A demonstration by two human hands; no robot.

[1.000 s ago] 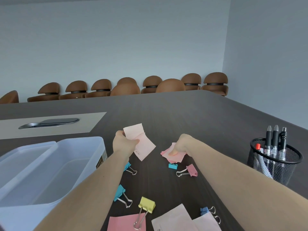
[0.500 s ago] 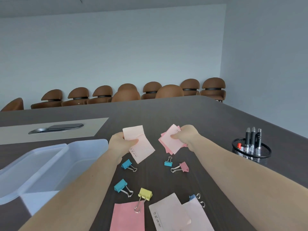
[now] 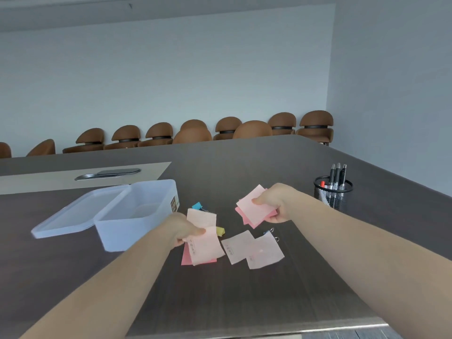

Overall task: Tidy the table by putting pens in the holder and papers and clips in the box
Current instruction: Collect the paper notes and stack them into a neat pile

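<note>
The left hand (image 3: 182,230) pinches pale pink papers (image 3: 204,237) in its grip, just right of the open box (image 3: 137,214), so it is nearer. The right hand (image 3: 275,204) grips pink notes (image 3: 254,212) farther right, above the table (image 3: 244,302).

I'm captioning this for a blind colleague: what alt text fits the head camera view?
Two bare hands over a dark wooden table each hold pale pink paper notes, left hand and right hand. An open translucent plastic box sits left, a black mesh pen holder right, with loose notes between.
</note>
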